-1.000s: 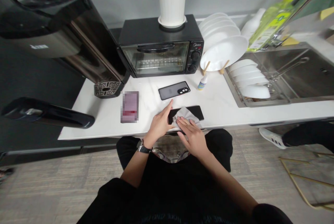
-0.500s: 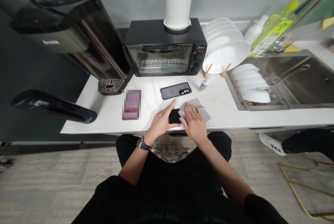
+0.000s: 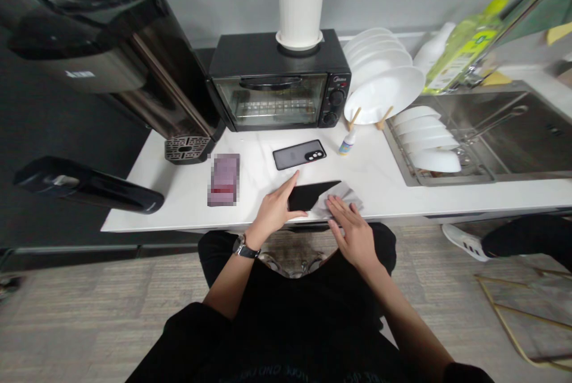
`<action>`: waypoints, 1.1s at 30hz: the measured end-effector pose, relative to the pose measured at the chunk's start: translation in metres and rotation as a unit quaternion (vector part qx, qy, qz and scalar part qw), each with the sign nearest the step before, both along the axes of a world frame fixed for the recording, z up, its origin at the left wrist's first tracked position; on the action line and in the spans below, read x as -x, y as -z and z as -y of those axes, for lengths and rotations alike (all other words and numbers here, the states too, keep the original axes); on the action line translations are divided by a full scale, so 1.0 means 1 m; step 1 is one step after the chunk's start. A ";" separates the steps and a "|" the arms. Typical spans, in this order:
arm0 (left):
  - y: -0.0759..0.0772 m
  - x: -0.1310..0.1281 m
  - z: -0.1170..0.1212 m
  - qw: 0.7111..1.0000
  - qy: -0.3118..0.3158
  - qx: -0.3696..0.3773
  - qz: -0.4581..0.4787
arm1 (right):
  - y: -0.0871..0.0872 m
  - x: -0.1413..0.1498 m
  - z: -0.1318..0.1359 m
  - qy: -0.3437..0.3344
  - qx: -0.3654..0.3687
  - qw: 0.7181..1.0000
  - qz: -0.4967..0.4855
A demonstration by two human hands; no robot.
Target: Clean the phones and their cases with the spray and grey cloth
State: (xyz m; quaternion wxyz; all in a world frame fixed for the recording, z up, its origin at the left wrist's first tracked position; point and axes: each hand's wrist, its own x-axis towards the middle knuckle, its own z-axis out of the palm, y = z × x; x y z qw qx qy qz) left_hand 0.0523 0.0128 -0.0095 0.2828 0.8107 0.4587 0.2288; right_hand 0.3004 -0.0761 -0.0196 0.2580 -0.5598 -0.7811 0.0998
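A black smartphone (image 3: 308, 193) lies screen up near the counter's front edge. My left hand (image 3: 276, 204) braces its left end, with thumb and fingers at opposite edges. Under the fingers of my right hand (image 3: 355, 231) a light grey cloth (image 3: 342, 197) is pressed onto the phone's right end, hiding that part. Just behind the phone lies a phone case (image 3: 299, 155) with a dark rim and camera cutouts. A small white bottle (image 3: 347, 143) with a coloured label stands to the right of the case.
On the white counter (image 3: 254, 192) lies a purple, blurred-out packet (image 3: 224, 179). A toaster oven (image 3: 279, 100) is at the back, a drink machine (image 3: 174, 73) at left. Plates (image 3: 384, 94) and a sink (image 3: 496, 133) are on the right. Another person's shoe (image 3: 465, 241) shows below.
My right hand and the cloth have slid right and toward me, uncovering more of the black screen. My left hand stays at the phone's left end.
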 end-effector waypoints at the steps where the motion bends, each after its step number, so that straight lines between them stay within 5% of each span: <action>1: 0.000 0.000 0.000 1.000 0.002 -0.001 0.001 | 0.001 -0.007 -0.005 0.020 -0.005 1.000 0.002; 6: -0.001 -0.001 0.000 1.000 0.000 0.003 -0.001 | 0.004 0.005 -0.040 0.082 -0.038 0.996 0.014; 14: 0.001 0.003 0.000 1.000 0.004 -0.006 0.002 | -0.006 0.094 -0.027 -0.069 0.003 0.998 -0.006; 21: -0.002 0.002 0.001 1.000 0.007 0.003 -0.008 | -0.005 0.035 0.008 -0.037 0.007 0.999 -0.009; 26: 0.000 0.001 -0.001 1.000 0.010 -0.010 -0.011 | 0.001 -0.009 -0.003 0.055 -0.013 0.998 0.012; 29: 0.001 0.000 -0.001 1.000 0.012 -0.014 -0.013 | 0.004 -0.011 -0.026 0.076 -0.032 0.996 0.021; 33: 0.001 0.001 0.000 1.000 0.018 -0.015 -0.008 | 0.003 0.023 -0.047 0.052 -0.039 0.997 0.033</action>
